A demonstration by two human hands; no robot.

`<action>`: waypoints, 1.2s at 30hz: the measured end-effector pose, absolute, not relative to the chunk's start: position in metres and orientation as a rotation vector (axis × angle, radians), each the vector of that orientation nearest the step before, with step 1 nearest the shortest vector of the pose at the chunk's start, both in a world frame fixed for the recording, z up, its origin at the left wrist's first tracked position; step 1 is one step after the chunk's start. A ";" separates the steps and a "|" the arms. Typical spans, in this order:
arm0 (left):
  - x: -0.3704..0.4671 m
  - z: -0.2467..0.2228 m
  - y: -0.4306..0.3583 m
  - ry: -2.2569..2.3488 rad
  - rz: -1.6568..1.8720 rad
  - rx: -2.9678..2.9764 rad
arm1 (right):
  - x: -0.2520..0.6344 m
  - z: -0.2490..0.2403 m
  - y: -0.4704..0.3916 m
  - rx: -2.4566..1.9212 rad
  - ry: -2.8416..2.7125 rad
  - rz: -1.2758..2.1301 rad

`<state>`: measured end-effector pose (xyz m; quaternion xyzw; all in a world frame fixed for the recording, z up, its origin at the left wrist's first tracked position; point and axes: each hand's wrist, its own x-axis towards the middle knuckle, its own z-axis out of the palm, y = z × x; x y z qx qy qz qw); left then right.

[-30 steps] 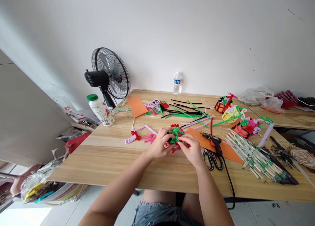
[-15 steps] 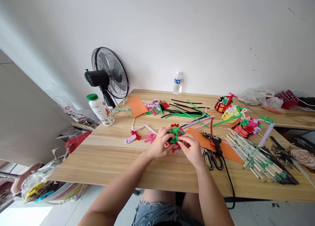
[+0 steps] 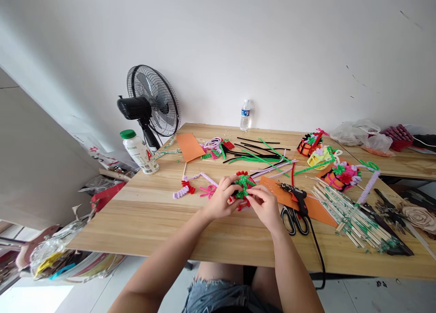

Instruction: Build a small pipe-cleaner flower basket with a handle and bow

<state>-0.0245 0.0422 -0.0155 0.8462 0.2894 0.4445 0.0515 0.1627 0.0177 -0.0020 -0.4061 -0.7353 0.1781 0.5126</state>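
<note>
A small red and green fuzzy-stem piece (image 3: 244,186) is between my two hands, low over the middle of the wooden table (image 3: 153,222). My left hand (image 3: 223,198) grips its left side with bent fingers. On the right side, my right hand (image 3: 264,204) pinches the green part between thumb and fingertips. My fingers hide part of the red underside. Just left of my left hand lies a pink bow (image 3: 207,191), beside a lilac and red coiled stem (image 3: 184,190).
Right of my hands lie a glue gun (image 3: 297,196), scissors (image 3: 294,222), orange sheets and a stick bundle (image 3: 354,217). Loose stems (image 3: 259,154) and finished flower pieces (image 3: 341,174) are farther back. A bottle (image 3: 139,153) and a fan (image 3: 153,99) stand left.
</note>
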 end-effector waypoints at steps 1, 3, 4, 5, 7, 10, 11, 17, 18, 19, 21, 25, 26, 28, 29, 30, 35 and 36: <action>-0.025 -0.015 0.042 0.880 1.351 2.574 | 0.163 -0.002 0.018 -0.973 -1.769 0.428; -0.024 -0.015 0.042 0.879 1.351 2.574 | 0.162 -0.002 0.018 -0.970 -1.768 0.428; -0.024 -0.014 0.041 0.878 1.352 2.574 | 0.162 -0.002 0.018 -0.970 -1.768 0.428; -0.024 -0.014 0.041 0.877 1.355 2.575 | 0.162 -0.002 0.019 -0.971 -1.769 0.429; -0.024 -0.014 0.042 0.877 1.358 2.576 | 0.162 -0.003 0.019 -0.973 -1.769 0.434; -0.024 -0.015 0.042 0.876 1.359 2.574 | 0.162 -0.003 0.018 -0.978 -1.766 0.440; -0.025 -0.015 0.043 0.879 1.356 2.574 | 0.162 -0.003 0.018 -0.980 -1.766 0.439; -0.025 -0.017 0.043 0.900 1.329 2.561 | 0.162 -0.002 0.018 -0.982 -1.769 0.425; -0.025 -0.017 0.043 0.895 1.331 2.559 | 0.162 -0.001 0.018 -0.983 -1.769 0.427; -0.025 -0.017 0.044 0.888 1.333 2.558 | 0.162 -0.001 0.018 -0.986 -1.769 0.428; -0.025 -0.017 0.044 0.879 1.338 2.557 | 0.162 -0.001 0.017 -0.993 -1.769 0.432; -0.026 -0.018 0.044 0.899 1.319 2.556 | 0.163 -0.001 0.016 -1.001 -1.778 0.428; -0.026 -0.018 0.044 0.907 1.313 2.556 | 0.163 0.000 0.016 -0.999 -1.781 0.427; -0.026 -0.018 0.044 0.914 1.303 2.561 | 0.163 0.000 0.016 -0.996 -1.783 0.428; -0.026 -0.017 0.044 0.915 1.300 2.564 | 0.163 0.000 0.016 -0.994 -1.784 0.428; -0.027 -0.017 0.044 0.914 1.298 2.568 | 0.163 0.000 0.016 -0.992 -1.785 0.428; -0.028 -0.017 0.043 0.875 1.319 2.564 | 0.167 -0.002 0.016 -0.979 -1.787 0.433; -0.028 -0.017 0.043 0.861 1.323 2.563 | 0.168 -0.002 0.016 -0.981 -1.790 0.444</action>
